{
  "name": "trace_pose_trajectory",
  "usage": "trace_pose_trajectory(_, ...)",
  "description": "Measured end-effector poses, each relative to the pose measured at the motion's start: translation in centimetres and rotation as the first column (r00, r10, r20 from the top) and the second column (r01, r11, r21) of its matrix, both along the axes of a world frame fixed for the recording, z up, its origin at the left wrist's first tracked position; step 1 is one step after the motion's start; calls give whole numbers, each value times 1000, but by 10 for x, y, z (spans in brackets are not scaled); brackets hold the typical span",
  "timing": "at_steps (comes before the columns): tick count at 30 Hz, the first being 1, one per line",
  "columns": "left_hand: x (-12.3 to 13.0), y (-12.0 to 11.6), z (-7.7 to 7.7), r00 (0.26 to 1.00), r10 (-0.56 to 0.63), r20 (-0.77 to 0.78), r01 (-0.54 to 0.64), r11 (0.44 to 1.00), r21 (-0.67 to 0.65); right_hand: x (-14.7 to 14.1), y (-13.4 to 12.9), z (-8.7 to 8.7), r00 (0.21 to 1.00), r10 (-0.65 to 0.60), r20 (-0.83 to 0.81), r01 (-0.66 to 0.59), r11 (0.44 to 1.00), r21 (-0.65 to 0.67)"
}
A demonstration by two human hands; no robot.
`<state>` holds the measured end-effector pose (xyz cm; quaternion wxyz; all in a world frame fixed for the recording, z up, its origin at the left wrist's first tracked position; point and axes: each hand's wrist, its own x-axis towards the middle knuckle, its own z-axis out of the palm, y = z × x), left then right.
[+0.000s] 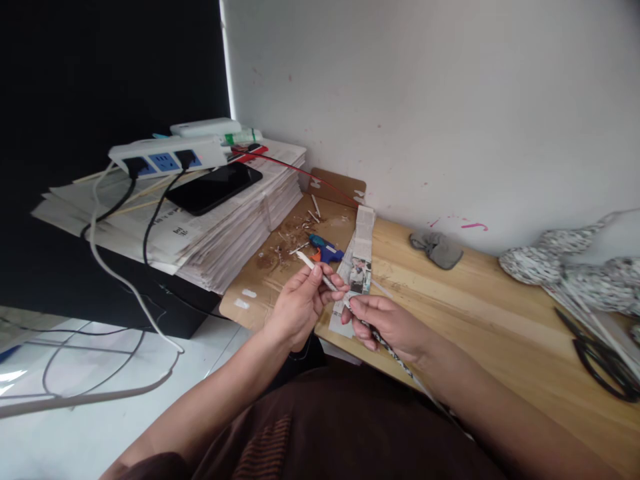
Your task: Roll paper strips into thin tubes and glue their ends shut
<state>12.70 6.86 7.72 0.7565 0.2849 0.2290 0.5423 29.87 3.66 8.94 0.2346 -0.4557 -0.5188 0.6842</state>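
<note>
A thin rolled newspaper tube runs slantwise between my hands, its pale tip pointing up and left. My left hand pinches it near that tip, thumb on top. Lower down, my right hand has its fingers closed round the same tube, and the rest of it trails past my right forearm. Just behind the hands lie newspaper strips on the table. Beyond my left hand is a blue glue gun on a stained cardboard sheet.
At left, a tall newspaper stack bears a power strip with cords and a black phone. On the right of the wooden table are black scissors, a woven paper piece and a grey pouch by the wall.
</note>
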Motion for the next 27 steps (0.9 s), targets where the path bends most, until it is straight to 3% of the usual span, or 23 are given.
trace_pose_trajectory(2,0,1,0,1000,12,3,-12,1000,-10,0,-1,1,991,-38,126,14,982,187)
trace_pose_trajectory(4,1,1,-1,1000,28,7,-28,999,-17,0,-3,2,941,-152,303,-10,881,473)
trace_pose_trajectory(5,1,2,-1,999,32,9,-31,999,-18,-1,-4,2,911,-206,357,-36,824,566)
trace_pose_trajectory(6,1,2,-1,999,32,9,-32,999,-20,-1,-4,2,897,-226,381,-51,801,596)
trace_pose_trajectory(8,1,2,-1,1000,28,6,-28,999,-21,-1,-3,2,931,-137,338,-40,882,470)
trace_pose_trajectory(10,0,3,-1,1000,23,0,-23,1000,-21,-1,-2,2,981,-10,196,-34,975,219)
trace_pose_trajectory(11,0,2,-1,1000,21,1,-21,1000,-20,0,-1,2,991,16,136,-35,990,139)
trace_pose_trajectory(12,0,2,-1,1000,20,4,-20,1000,-20,0,0,2,993,10,119,-26,991,129)
trace_pose_trajectory(16,0,1,-2,1000,15,18,-15,1000,-24,-3,-1,4,954,-155,256,33,905,425)
trace_pose_trajectory(18,0,1,-3,1000,7,18,-7,1000,-29,-4,-1,4,971,-110,214,32,941,338)
trace_pose_trajectory(20,0,0,-2,1000,-3,17,4,999,-34,-5,0,3,996,-29,85,18,991,131)
trace_pose_trajectory(22,-1,0,-2,1000,-7,16,8,999,-36,-5,0,1,1000,-3,9,3,999,40)
trace_pose_trajectory(27,-2,1,-4,1000,22,10,-21,999,-36,0,-3,-6,986,-35,165,-7,969,246)
